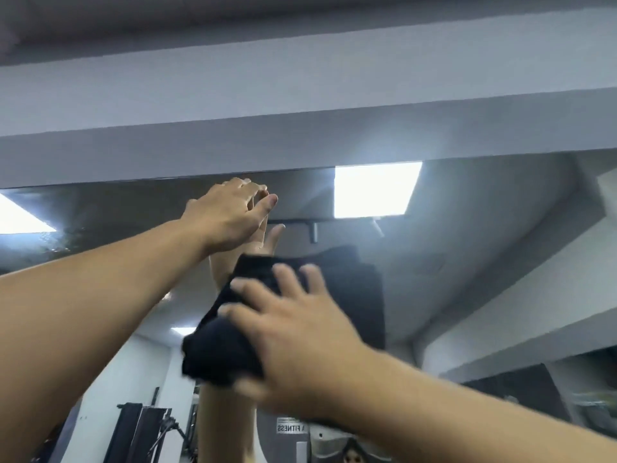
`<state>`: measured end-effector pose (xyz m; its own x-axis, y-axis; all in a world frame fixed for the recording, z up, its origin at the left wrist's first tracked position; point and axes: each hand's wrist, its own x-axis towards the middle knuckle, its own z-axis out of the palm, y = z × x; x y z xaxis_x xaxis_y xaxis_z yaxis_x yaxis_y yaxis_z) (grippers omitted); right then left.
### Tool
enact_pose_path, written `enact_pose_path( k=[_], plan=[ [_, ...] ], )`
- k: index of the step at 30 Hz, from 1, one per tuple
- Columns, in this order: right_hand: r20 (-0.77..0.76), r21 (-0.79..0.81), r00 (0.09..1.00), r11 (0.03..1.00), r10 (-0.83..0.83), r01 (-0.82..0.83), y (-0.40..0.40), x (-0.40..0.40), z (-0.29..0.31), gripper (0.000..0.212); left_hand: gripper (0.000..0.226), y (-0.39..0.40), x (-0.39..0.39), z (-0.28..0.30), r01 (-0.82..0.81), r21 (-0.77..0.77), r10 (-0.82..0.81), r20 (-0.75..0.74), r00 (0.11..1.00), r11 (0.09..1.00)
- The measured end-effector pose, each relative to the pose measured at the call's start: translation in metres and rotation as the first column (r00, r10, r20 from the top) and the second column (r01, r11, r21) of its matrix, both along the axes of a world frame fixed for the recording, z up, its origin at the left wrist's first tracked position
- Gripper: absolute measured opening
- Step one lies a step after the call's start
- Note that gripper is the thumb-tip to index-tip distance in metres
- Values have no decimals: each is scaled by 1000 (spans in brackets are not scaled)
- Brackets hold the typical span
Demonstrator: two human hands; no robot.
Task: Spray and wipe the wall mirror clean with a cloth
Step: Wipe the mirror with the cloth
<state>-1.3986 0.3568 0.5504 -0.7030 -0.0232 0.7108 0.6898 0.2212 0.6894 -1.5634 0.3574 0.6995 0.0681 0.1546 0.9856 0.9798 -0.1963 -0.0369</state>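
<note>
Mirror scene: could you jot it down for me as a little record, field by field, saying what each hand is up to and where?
place: a gym-like room seen reflected in the mirror
mirror: wall-mounted, top edge under a grey beam
cloth: dark, bunched, against the glass
right hand: fingers spread, pressing the cloth onto the mirror
left hand: raised near the mirror's top edge, fingers straight, holding nothing
spray bottle: not in view
reflections: bright ceiling light, both arms
</note>
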Motion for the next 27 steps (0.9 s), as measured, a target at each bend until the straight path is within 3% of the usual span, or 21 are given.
enact_pose_path(
  k=[4,8,13,16,20,23,27],
  plan=[
    [93,7,996,1000,2,-3,9,-7,-22,68,61,-4,-1,1,6,-52,-5,15,1000,999],
    [51,6,998,1000,30,-30,7,-3,0,68,57,-6,-3,3,10,-68,-9,22,1000,998],
    [-196,-22,981,1000,-5,1,-1,11,77,67,50,-12,-11,17,65,-100,-69,-34,997,993],
    [-422,-31,906,999,-27,16,1,25,126,65,47,-7,-17,21,101,-100,-106,-50,993,990],
    [-649,-51,759,998,-49,21,-1,29,168,66,81,-3,-33,16,95,-120,-104,-68,992,988],
    [-698,-53,712,997,-79,59,1,18,174,63,55,-6,-51,14,134,-33,-137,-103,985,990],
    [-642,-24,763,996,-77,80,2,3,156,62,50,-11,-83,18,110,43,-109,-23,994,993]
  ],
)
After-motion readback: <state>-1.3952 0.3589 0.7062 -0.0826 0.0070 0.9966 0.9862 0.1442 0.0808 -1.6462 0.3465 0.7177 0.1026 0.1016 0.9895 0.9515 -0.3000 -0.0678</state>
